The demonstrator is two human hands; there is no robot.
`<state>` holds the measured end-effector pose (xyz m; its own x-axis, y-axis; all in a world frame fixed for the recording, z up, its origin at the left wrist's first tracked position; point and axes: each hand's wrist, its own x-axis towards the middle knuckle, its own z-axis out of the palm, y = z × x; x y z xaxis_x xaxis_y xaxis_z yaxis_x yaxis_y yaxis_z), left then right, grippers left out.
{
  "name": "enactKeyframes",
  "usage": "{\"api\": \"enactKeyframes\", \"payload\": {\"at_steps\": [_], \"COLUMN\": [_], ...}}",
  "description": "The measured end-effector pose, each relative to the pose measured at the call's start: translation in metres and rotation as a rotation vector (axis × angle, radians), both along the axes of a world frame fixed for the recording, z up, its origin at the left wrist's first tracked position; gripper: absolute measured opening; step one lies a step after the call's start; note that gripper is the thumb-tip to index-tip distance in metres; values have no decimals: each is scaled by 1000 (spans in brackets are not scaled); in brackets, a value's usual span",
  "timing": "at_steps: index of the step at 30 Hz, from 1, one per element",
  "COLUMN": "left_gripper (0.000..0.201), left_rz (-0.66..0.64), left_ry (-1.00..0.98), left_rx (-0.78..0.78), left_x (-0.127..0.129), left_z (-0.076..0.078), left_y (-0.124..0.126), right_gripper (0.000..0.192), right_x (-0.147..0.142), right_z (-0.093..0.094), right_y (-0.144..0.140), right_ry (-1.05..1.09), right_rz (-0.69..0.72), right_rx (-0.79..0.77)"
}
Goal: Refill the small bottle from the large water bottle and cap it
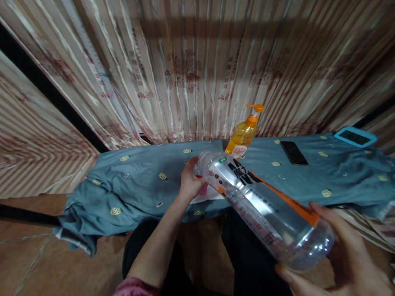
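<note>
A large clear plastic bottle with a silver and orange label is held up at a slant, its neck toward the left and its base toward the lower right. My left hand is closed around the neck end. My right hand grips the base between thumb and fingers. The bottle looks empty. Partly hidden behind my left hand and the bottle, something white and pink lies on the cloth; its kind cannot be made out.
A pump bottle of orange liquid stands behind the held bottle. To the right lie a dark phone and a blue-framed device. A grey-green patterned cloth covers the table. Striped curtains hang close behind.
</note>
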<state>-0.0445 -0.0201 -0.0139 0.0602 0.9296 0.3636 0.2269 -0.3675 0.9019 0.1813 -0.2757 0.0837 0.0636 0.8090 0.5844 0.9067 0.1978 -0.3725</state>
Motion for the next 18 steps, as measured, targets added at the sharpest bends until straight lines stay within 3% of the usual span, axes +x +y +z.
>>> {"api": "enactKeyframes", "payload": {"at_steps": [18], "left_gripper": [60], "left_rz": [-11], "left_ry": [-5], "left_rx": [2], "left_x": [-1], "left_z": [1], "left_y": [-1], "right_gripper": [90], "right_x": [-9], "right_z": [9], "right_y": [1], "right_ry": [-29], "right_rz": [-77], "right_rx": [-6]}}
